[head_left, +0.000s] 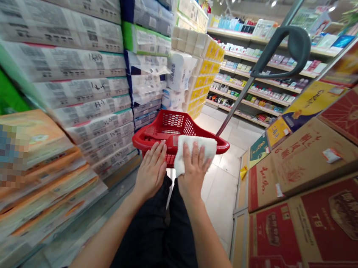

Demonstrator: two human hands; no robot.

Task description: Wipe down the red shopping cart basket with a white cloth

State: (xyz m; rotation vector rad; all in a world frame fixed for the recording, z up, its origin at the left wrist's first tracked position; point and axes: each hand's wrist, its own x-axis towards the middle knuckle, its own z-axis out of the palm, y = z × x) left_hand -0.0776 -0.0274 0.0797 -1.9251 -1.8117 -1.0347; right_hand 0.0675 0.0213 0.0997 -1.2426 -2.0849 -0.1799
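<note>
Tall stacks of wrapped paper packs (90, 69) fill the left side of the aisle, with orange packs (58, 151) piled at the near lower left. Along the right stand cardboard cartons (294, 159), many printed in red, some with small price tags on their faces. Shelving (257, 61) packed with small boxes closes off the far end, and pale floor tiles (226, 173) show between the two sides. The person's dark-clothed legs (137, 240) extend forward below the arms.

Just beyond the knees is the red basket (140, 141), its perforated far wall in view and its near rim facing the person. A slanting metal pole (235, 106) comes down to the basket's right end; a dark grey loop handle (298, 46) sits higher up on it.

The right hand (193, 176) lies over a white cloth (179, 156), its grip keeping the cloth pressed to the near rim, right of the middle; its thumb is hidden. The left hand (152, 169) rests just beside it, its grip released: straight fingers together, tips touching the rim.
</note>
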